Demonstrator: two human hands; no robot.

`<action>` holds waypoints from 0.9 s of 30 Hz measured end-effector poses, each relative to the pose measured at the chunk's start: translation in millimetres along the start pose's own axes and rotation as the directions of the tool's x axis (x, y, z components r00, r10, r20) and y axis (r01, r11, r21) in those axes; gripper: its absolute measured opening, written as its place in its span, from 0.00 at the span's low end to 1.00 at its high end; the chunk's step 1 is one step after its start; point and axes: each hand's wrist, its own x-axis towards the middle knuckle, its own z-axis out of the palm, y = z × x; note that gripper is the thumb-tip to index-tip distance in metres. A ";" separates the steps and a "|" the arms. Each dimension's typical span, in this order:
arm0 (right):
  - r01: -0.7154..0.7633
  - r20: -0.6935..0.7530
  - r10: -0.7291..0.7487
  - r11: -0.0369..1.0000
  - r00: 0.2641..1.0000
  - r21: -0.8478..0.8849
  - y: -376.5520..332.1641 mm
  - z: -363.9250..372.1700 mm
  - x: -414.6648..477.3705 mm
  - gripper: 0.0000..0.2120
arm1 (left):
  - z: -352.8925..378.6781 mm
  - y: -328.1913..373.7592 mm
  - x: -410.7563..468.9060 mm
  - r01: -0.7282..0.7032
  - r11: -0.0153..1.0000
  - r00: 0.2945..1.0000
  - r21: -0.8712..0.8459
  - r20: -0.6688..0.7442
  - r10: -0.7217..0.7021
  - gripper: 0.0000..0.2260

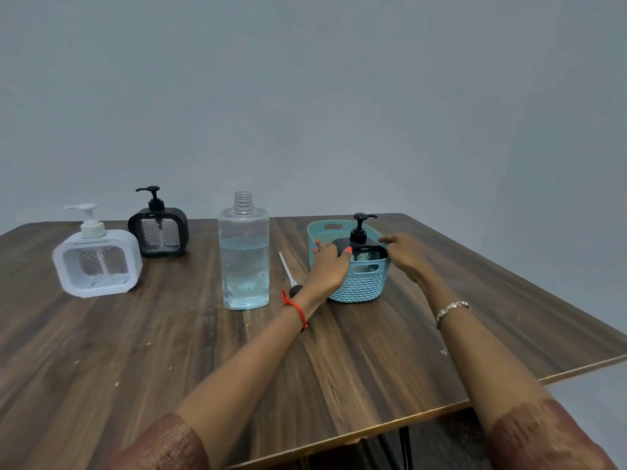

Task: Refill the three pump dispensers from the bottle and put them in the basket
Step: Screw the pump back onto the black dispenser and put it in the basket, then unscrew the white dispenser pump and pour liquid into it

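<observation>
One black dispenser (359,247) stands in the basket (363,286), fingers of the left hand (330,266) grasping it; whether the right hand (405,257) grips, I cannot tell. Next, likely: release, refill the white dispenser (96,262).

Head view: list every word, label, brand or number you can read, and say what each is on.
None readable. The clear bottle, white dispenser, black dispenser on the table, black dispenser in the basket and the blue basket show no lettering or labels.
</observation>
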 end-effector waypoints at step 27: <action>0.771 -0.584 -0.573 0.618 0.575 0.154 -185.6 89.0 -103.2 0.13 | -169.2 5.1 -92.6 -0.455 0.881 0.758 0.130 -0.461 0.460 0.10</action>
